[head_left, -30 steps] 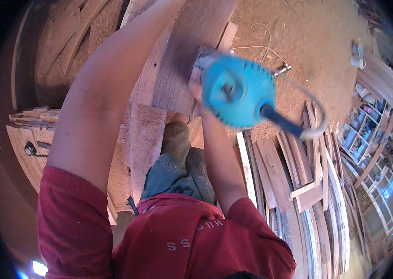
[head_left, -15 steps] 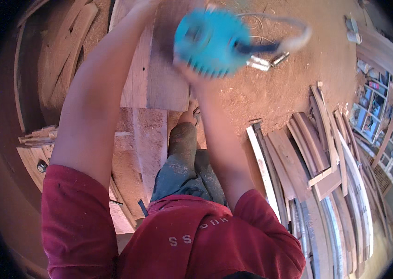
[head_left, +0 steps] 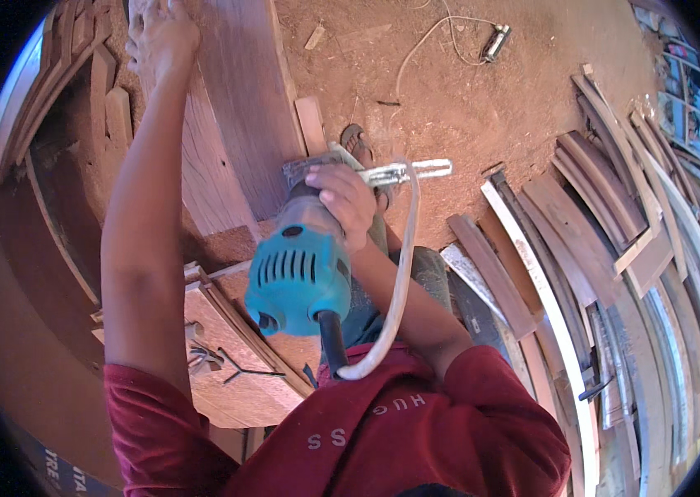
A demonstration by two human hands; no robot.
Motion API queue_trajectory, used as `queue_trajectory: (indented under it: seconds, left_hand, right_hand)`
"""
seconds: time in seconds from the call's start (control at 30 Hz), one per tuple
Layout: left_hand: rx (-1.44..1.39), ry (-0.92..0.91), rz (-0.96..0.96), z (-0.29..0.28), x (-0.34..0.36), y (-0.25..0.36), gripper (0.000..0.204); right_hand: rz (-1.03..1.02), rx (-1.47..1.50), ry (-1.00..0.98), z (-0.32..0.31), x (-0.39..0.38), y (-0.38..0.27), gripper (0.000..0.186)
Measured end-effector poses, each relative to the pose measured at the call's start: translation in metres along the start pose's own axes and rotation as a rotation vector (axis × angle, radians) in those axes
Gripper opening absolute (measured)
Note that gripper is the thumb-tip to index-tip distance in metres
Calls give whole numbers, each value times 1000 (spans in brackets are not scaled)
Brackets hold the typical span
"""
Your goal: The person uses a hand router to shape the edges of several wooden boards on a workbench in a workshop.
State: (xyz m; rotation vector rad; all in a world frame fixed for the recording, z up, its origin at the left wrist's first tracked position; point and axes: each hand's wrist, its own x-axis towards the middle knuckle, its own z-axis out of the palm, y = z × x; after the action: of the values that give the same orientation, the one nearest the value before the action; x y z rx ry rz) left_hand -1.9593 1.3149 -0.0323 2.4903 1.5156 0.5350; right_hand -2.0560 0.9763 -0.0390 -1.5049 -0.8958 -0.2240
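A teal, round-bodied power tool point(head_left: 298, 277) with slotted vents is held at the near end of a long, brown-grained wooden board point(head_left: 252, 95).

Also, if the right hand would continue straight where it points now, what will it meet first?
Past the teal router it holds, the right hand would probably meet the wide wooden plank; depth is unclear.

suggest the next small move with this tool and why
Probably ease the pale cord clear of the right forearm: it crosses in front here, while the right grip holds the teal power tool at the near end of the board.
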Motion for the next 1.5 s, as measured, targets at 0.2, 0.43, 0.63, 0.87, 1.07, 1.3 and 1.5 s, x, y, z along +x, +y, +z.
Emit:
queue_trajectory:
  seconds: [0.2, 0.43, 0.63, 0.87, 1.07, 1.3, 1.5]
  left_hand:
    - [40, 35, 46, 12, 0, -7, 60]
    - [27, 67, 97, 15, 6, -12, 60]
    - [95, 80, 71, 15, 7, -11, 61]
    - [222, 94, 113, 10, 9, -9, 58]
    - [159, 34, 100, 8, 11, 10, 58]
    - [145, -42, 75, -4, 15, -1, 60]
    - [148, -141, 45, -13, 18, 2, 63]
  right_hand:
    - [-19, -14, 99, 26, 53, 32, 51]
    - [137, 95, 86, 64, 102, 82, 37]
    - [11, -78, 132, 93, 174, 114, 41]
    - [32, 73, 127, 125, 207, 144, 37]
    - [339, 365, 96, 120, 191, 185, 33]
    - [1264, 1570, 212, 120, 249, 157, 34]
    - [1118, 1188, 203, 138, 255, 180, 50]
